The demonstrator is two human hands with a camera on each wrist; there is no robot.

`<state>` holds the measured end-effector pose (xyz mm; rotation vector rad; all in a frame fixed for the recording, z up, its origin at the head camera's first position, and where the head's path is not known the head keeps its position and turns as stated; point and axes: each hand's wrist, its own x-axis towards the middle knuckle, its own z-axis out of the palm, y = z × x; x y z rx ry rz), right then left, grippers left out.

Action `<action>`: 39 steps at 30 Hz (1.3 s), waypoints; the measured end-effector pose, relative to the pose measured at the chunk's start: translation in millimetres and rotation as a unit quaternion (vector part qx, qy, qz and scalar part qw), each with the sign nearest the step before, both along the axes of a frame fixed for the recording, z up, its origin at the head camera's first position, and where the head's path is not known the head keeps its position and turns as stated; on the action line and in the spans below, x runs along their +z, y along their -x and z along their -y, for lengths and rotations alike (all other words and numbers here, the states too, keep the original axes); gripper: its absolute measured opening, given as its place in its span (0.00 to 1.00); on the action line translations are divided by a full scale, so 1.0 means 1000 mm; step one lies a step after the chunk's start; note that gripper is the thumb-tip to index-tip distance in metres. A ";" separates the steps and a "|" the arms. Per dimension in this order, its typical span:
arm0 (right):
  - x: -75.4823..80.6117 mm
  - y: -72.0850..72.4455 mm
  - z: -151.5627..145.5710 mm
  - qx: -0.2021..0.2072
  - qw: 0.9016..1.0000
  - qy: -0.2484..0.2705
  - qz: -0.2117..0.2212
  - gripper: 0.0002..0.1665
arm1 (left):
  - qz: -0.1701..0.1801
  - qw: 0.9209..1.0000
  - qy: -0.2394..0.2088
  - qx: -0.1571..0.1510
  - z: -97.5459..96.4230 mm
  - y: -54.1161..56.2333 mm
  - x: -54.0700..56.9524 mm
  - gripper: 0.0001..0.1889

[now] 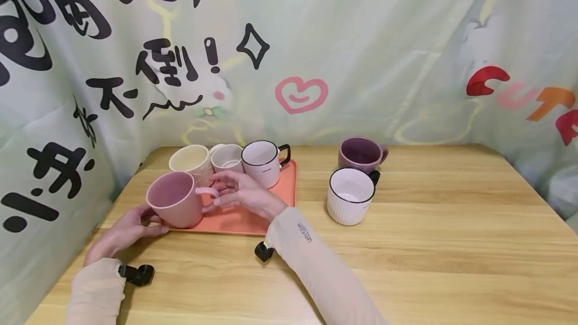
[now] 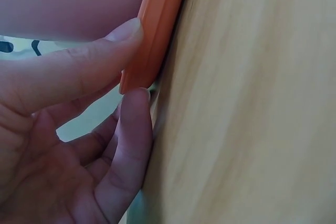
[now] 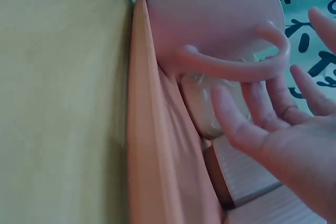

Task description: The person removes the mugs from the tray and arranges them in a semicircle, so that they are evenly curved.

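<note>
A large pink mug (image 1: 173, 200) stands upright on the front left of the orange tray (image 1: 282, 189). My left hand (image 1: 128, 229) pinches the tray's near left corner; in the left wrist view, the thumb (image 2: 118, 43) presses the rim and a fingertip is just under it. My right hand (image 1: 246, 194) is at the pink mug's handle (image 3: 236, 69), fingers spread and loosely bent. Two fingertips meet the handle's edge in the right wrist view, while the thumb (image 3: 233, 119) stands apart from it. Behind the pink mug, the tray also bears a cream mug (image 1: 189, 158), a small white cup (image 1: 228, 157) and a black-rimmed white mug (image 1: 264, 164).
Right of the tray, a second black-rimmed white mug (image 1: 349, 199) stands on the wooden table (image 1: 429, 245), in front of a dark purple mug (image 1: 359, 152). A printed curtain (image 1: 361, 54) hangs behind the table and along its left side.
</note>
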<state>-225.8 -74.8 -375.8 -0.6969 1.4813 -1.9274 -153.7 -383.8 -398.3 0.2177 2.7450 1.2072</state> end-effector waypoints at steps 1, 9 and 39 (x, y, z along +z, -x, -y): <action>0.000 -0.003 0.001 0.003 1.000 0.003 -0.001 0.36 | -0.002 1.000 0.002 -0.001 0.000 0.000 0.000 0.30; -0.003 -0.018 0.007 0.017 1.000 0.015 0.011 0.30 | -0.002 1.000 -0.024 -0.002 0.000 -0.002 -0.003 0.32; 0.012 -0.020 0.003 -0.156 0.983 -0.057 -0.079 0.08 | 0.005 1.000 -0.004 0.000 -0.003 -0.002 0.000 0.37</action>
